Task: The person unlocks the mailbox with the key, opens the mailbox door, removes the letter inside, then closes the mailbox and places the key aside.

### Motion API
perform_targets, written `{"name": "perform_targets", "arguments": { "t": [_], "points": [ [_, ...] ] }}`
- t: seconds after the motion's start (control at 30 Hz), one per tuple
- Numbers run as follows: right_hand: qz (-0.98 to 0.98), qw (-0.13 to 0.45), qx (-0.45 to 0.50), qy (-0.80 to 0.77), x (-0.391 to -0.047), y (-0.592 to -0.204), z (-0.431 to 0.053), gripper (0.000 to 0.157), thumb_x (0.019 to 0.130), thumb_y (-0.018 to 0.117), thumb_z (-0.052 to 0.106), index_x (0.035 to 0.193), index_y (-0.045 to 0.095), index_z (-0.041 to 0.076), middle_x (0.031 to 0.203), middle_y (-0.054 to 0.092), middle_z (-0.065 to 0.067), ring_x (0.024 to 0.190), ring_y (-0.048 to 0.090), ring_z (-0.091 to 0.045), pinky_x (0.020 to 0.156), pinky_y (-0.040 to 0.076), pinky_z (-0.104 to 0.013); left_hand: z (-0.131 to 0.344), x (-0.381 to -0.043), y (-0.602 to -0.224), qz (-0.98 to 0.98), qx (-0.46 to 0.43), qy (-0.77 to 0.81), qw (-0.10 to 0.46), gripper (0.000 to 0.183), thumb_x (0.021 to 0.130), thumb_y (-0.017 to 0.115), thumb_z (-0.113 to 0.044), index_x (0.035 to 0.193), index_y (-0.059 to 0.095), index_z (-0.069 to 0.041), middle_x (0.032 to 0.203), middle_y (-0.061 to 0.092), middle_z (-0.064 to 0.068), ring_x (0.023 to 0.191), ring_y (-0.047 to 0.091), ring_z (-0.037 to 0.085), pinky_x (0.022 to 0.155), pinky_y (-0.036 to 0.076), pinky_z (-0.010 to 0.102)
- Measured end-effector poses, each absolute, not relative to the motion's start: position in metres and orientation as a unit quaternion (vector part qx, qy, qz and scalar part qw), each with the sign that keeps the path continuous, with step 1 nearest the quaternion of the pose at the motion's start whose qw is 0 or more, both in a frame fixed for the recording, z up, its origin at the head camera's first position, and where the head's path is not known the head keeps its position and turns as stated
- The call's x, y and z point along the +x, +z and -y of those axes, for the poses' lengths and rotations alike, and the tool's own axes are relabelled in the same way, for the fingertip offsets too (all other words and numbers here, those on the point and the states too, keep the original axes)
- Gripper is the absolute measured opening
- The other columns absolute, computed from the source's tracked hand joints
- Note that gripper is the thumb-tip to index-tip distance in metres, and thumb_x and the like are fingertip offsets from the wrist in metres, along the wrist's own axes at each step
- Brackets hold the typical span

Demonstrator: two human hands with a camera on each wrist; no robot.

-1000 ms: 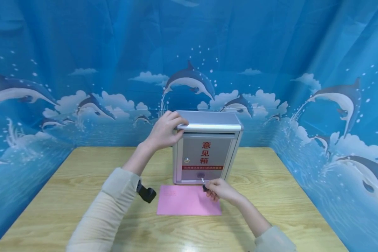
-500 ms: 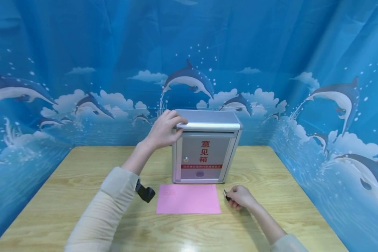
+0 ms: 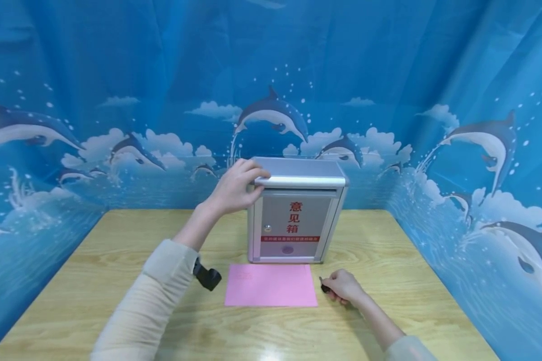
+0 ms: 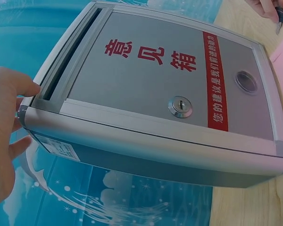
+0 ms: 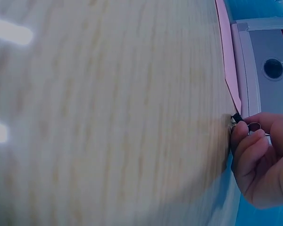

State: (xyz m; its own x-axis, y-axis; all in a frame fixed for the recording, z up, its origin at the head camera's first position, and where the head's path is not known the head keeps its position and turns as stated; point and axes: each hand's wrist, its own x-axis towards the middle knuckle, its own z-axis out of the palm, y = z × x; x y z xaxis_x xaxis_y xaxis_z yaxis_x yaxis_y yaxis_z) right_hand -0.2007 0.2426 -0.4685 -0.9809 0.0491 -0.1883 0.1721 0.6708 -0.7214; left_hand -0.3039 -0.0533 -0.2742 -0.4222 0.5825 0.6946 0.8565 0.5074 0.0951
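A silver-grey metal suggestion box (image 3: 277,213) with red characters stands upright on the table, its door closed. At its top left corner my left hand (image 3: 238,186) grips the edge, fingers over the lid and thumb by the side. The round door lock (image 4: 180,107) has nothing in its keyhole. Low over the table, right of the box's front, my right hand (image 3: 346,287) pinches a black-headed key (image 3: 325,288). A small wire ring (image 5: 254,126) shows at the fingers in the right wrist view.
A pink envelope (image 3: 271,286) lies flat in front of the box, left of the key. The wooden table (image 3: 171,326) reaches back to a blue dolphin-print curtain (image 3: 185,75). A black wrist camera (image 3: 208,277) sits at the left cuff.
My right hand has moved right with the key, from over the envelope in front of the box to the bare table beside it. My left hand has stayed on the box corner.
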Motion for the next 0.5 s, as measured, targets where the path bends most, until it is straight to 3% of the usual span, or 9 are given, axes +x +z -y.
{"name": "perform_targets", "arguments": {
  "t": [0.23, 0.5],
  "points": [
    [-0.913, 0.067, 0.071, -0.397, -0.202, -0.469, -0.240, 0.028, 0.087, 0.058, 0.018, 0.063, 0.056, 0.005, 0.047, 0.052, -0.002, 0.032, 0.040, -0.005, 0.032, 0.037, -0.019, 0.055, -0.308, -0.289, 0.775, -0.444, -0.195, 0.405, 0.038, 0.079, 0.067, -0.019, 0.113, 0.061, -0.005, 0.113, 0.058, 0.011, 0.112, 0.046, 0.029, 0.099, 0.030, 0.045],
    [-0.924, 0.055, 0.062, -0.374, -0.202, -0.466, -0.239, 0.021, 0.085, 0.058, 0.013, 0.066, 0.055, 0.003, 0.049, 0.054, -0.004, 0.034, 0.045, -0.008, 0.036, 0.045, -0.026, 0.062, -0.298, -0.312, 0.752, -0.411, -0.214, 0.469, 0.046, 0.079, 0.062, -0.021, 0.119, 0.053, -0.001, 0.118, 0.054, 0.015, 0.111, 0.044, 0.032, 0.097, 0.030, 0.048]
  ]
}}
